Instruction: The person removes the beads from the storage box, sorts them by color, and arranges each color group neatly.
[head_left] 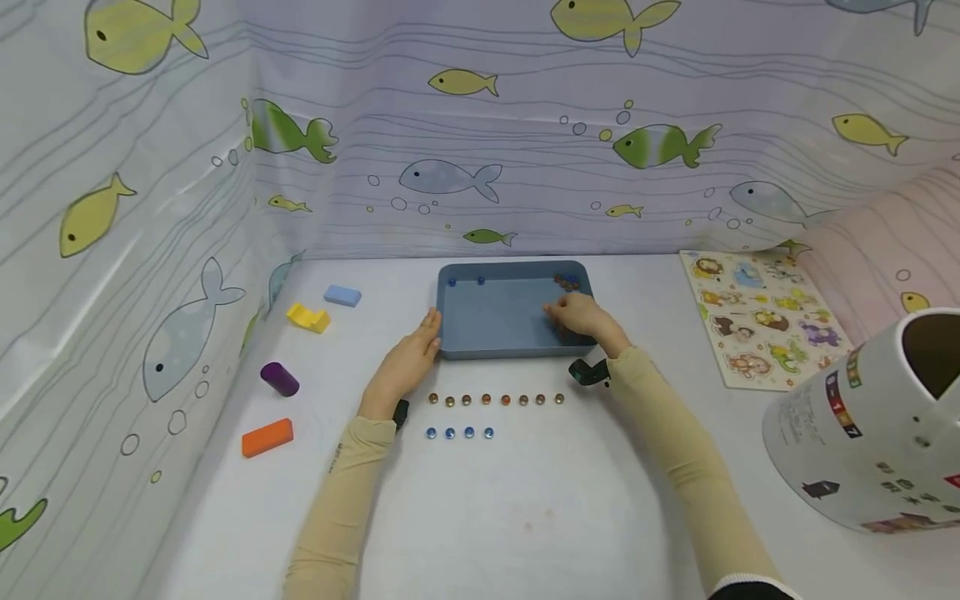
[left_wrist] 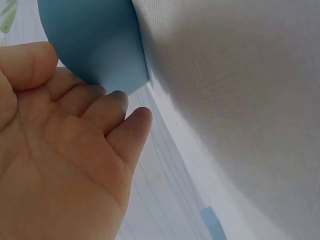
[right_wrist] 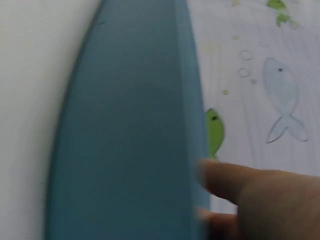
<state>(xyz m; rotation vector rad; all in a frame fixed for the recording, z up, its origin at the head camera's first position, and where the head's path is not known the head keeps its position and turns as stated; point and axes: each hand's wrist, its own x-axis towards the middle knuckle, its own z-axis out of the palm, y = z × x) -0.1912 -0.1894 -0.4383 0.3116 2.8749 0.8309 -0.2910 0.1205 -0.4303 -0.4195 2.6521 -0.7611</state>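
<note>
A blue-grey tray (head_left: 495, 321) stands near the back of the white table. My left hand (head_left: 405, 362) rests against its left side, fingers fairly straight; in the left wrist view, the fingertips (left_wrist: 142, 117) lie by the tray's corner (left_wrist: 95, 40). Over the tray's right part, my right hand (head_left: 581, 315) reaches down with bent fingers; whether they pinch anything is hidden. Blue beads (head_left: 481, 281) lie at the tray's back left, brown beads (head_left: 566, 283) at its back right. In front, amber beads (head_left: 486, 399) form a row, with a shorter row of blue beads (head_left: 450, 432) below.
Blocks lie on the left: light blue (head_left: 342, 295), yellow (head_left: 308, 317), purple (head_left: 280, 379) and orange (head_left: 267, 437). An animal picture board (head_left: 765, 321) lies at the back right, beside a large white cylindrical container (head_left: 862, 433). A fish-patterned curtain (head_left: 540, 167) encloses the back and sides.
</note>
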